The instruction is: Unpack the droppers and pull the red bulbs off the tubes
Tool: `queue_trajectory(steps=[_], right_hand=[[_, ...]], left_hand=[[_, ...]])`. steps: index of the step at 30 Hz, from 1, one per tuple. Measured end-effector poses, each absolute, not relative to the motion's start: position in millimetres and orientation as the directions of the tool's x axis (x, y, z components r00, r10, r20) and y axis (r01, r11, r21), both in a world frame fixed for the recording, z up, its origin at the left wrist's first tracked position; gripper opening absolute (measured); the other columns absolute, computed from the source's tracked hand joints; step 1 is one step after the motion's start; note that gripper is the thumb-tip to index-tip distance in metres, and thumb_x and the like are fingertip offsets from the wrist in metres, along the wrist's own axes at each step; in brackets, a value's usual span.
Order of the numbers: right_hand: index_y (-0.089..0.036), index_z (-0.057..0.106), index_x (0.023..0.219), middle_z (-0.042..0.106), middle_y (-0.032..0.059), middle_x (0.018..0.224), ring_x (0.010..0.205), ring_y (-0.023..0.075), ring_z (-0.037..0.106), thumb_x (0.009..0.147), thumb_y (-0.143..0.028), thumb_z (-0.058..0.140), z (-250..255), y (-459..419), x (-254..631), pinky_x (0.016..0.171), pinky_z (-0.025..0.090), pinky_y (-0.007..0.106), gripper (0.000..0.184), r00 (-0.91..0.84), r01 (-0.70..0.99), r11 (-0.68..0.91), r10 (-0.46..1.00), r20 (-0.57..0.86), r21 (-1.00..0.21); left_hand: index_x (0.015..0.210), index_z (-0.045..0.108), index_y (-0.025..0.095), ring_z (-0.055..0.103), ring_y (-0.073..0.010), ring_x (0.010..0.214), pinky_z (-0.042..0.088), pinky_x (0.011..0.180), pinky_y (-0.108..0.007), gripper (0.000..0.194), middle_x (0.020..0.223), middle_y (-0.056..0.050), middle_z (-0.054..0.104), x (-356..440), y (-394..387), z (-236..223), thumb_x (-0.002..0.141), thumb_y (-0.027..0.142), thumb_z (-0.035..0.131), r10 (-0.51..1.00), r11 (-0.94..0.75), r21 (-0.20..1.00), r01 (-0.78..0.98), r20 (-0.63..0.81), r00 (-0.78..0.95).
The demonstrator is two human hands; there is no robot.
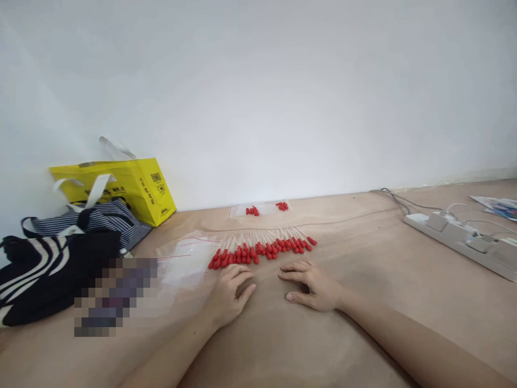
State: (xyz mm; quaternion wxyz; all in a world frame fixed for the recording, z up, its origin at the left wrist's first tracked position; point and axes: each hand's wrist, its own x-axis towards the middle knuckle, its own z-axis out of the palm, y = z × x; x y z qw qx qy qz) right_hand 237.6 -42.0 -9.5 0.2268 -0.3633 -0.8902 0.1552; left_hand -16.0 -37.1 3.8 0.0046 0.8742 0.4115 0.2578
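A row of white sticks with red, bulb-shaped tips [264, 249] lies across the table, the red ends towards me. My left hand [230, 295] rests on the tabletop just in front of the row's left part, fingers apart and nothing in them. To the right, my right hand [314, 285] also lies on the table, fingers loosely spread and holding nothing. Clear plastic bags with red seal lines [183, 261] lie in a pile left of the sticks. Behind the row, a clear bag [267, 209] near the wall has two clusters of red tips in it.
At left stand a yellow carrier bag [155, 191], a striped bag [117, 221] and a black item with white stripes [60, 264]; a blurred patch lies before them. A white power strip [456, 237] with plugs and cables sits right, near a printed packet [496, 206].
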Motion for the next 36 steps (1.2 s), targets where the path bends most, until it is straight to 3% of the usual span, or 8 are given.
queue_trajectory(steps=[4, 10, 16, 22, 25, 29, 33, 36], right_hand=[[-0.024, 0.051, 0.118, 0.050, 0.0092, 0.120, 0.107, 0.0233, 0.046, 0.076, -0.044, 0.052, -9.7, -40.8, 236.8, 0.091, 0.032, 0.041, 0.046, -0.630, 0.582, 0.684, 0.721, 0.287, -0.439], [-0.024, 0.051, 0.116, 0.051, 0.0078, 0.119, 0.106, 0.0221, 0.047, 0.076, -0.043, 0.053, -9.4, -42.2, 236.3, 0.090, 0.032, 0.040, 0.044, -0.621, 0.588, 0.676, 0.729, 0.287, -0.443], [-0.025, 0.052, 0.115, 0.052, 0.0056, 0.117, 0.104, 0.0202, 0.048, 0.075, -0.042, 0.054, -8.7, -42.7, 235.3, 0.090, 0.033, 0.040, 0.043, -0.616, 0.598, 0.676, 0.731, 0.293, -0.429], [-0.024, 0.053, 0.112, 0.054, 0.0062, 0.114, 0.101, 0.0198, 0.050, 0.076, -0.039, 0.054, -13.5, -42.2, 235.9, 0.088, 0.036, 0.039, 0.039, -0.610, 0.569, 0.709, 0.703, 0.365, -0.417], [-0.021, 0.048, 0.116, 0.053, 0.0088, 0.112, 0.102, 0.0195, 0.049, 0.078, -0.033, 0.052, -18.1, -41.2, 235.9, 0.086, 0.040, 0.035, 0.040, -0.522, 0.562, 0.716, 0.696, 0.494, -0.415], [-0.016, 0.037, 0.124, 0.048, 0.0134, 0.115, 0.109, 0.0223, 0.043, 0.078, -0.029, 0.051, -20.1, -39.7, 234.1, 0.090, 0.038, 0.039, 0.050, -0.208, 0.678, 0.651, 0.614, 0.761, -0.340], [-0.020, 0.045, 0.119, 0.054, 0.0098, 0.111, 0.107, 0.0233, 0.044, 0.077, -0.037, 0.055, -17.0, -38.2, 226.8, 0.091, 0.031, 0.043, 0.047, -0.380, 0.701, 0.693, 0.562, 0.735, -0.168], [-0.023, 0.056, 0.106, 0.063, 0.0050, 0.094, 0.092, 0.0189, 0.052, 0.080, -0.035, 0.052, -18.0, -33.8, 217.9, 0.090, 0.028, 0.042, 0.028, -0.449, 0.700, 0.700, 0.587, 0.673, -0.144]], left_hand=[[0.078, 0.063, 0.021, 0.052, -0.0207, 0.081, 0.037, 0.074, -0.035, 0.016, 0.082, -0.006, 0.060, -2.1, -21.9, 0.7, 0.076, 0.032, 0.051, 0.642, -0.470, 0.029, 0.882, 0.697, 0.320], [0.074, 0.061, 0.019, 0.050, -0.0247, 0.080, 0.032, 0.072, -0.039, 0.027, 0.084, -0.008, 0.059, 15.0, 1.1, 1.1, 0.073, 0.044, 0.052, 0.672, -0.253, -0.097, 0.963, 0.698, 0.247], [0.062, 0.058, 0.019, 0.050, -0.0227, 0.078, 0.031, 0.072, -0.037, 0.022, 0.078, -0.007, 0.059, 15.6, 3.7, 0.0, 0.074, 0.036, 0.051, 0.643, -0.271, -0.114, 0.956, 0.717, 0.268], [0.064, 0.059, 0.018, 0.049, -0.0218, 0.075, 0.031, 0.069, -0.035, 0.019, 0.077, -0.007, 0.059, 7.7, -3.7, 2.3, 0.076, 0.031, 0.051, 0.483, -0.231, -0.079, 0.970, 0.856, 0.185], [0.068, 0.061, 0.018, 0.048, -0.0220, 0.077, 0.032, 0.071, -0.035, 0.018, 0.078, -0.007, 0.057, 0.8, -16.2, 4.7, 0.076, 0.031, 0.052, 0.439, -0.285, -0.043, 0.958, 0.882, 0.170], [0.075, 0.061, 0.019, 0.049, -0.0198, 0.079, 0.033, 0.071, -0.034, 0.014, 0.080, -0.006, 0.056, -1.2, -33.4, 4.8, 0.078, 0.027, 0.050, 0.516, -0.480, -0.010, 0.877, 0.805, 0.291], [0.077, 0.061, 0.021, 0.050, -0.0178, 0.080, 0.033, 0.074, -0.034, 0.012, 0.080, -0.004, 0.057, 4.7, -39.3, 3.8, 0.078, 0.026, 0.050, 0.572, -0.597, 0.043, 0.801, 0.722, 0.388], [0.077, 0.061, 0.021, 0.051, -0.0175, 0.081, 0.033, 0.075, -0.035, 0.012, 0.080, -0.003, 0.058, 7.2, -37.9, 4.1, 0.078, 0.026, 0.050, 0.591, -0.625, 0.070, 0.778, 0.694, 0.413]])
